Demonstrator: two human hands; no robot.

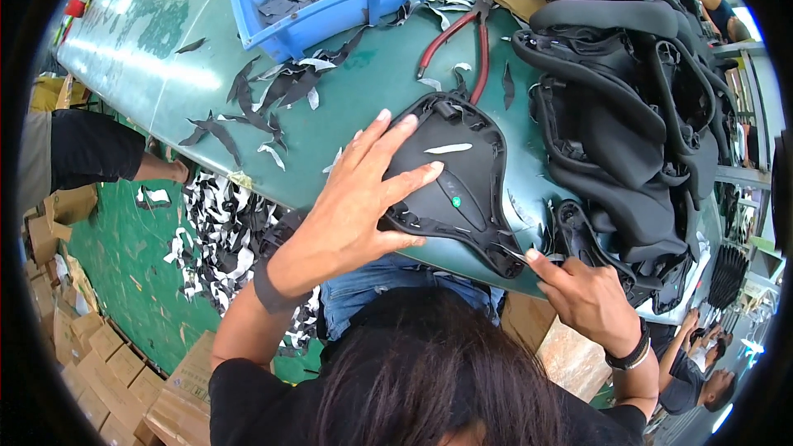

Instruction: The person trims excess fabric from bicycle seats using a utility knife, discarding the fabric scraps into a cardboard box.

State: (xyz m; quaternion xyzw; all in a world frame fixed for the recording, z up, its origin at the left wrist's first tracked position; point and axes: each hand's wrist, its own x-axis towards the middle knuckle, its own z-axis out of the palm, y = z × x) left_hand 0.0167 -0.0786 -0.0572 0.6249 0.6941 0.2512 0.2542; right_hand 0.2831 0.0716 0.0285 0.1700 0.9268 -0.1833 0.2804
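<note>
A black bicycle saddle (469, 139) lies underside up at the table's near edge, its narrow nose pointing toward my right hand. My left hand (361, 190) rests over its left side with fingers spread, pressing on the rim and shell. A white scrap strip (448, 149) and a small green sticker (456, 201) show on the shell. At the nose, my right hand (586, 293) is closed in a pinch on a thin metal blade (514, 254), whose tip touches the saddle's edge. Most of the blade's handle is hidden in the fist.
Red-handled pliers (482, 54) lie just beyond the saddle. A blue bin (322, 21) with dark scraps stands at the back; loose trimmings (285, 87) lie before it. Stacked black saddles (615, 116) crowd the right. Scraps (219, 231) and cartons (116, 372) cover floor at left. Other people are nearby.
</note>
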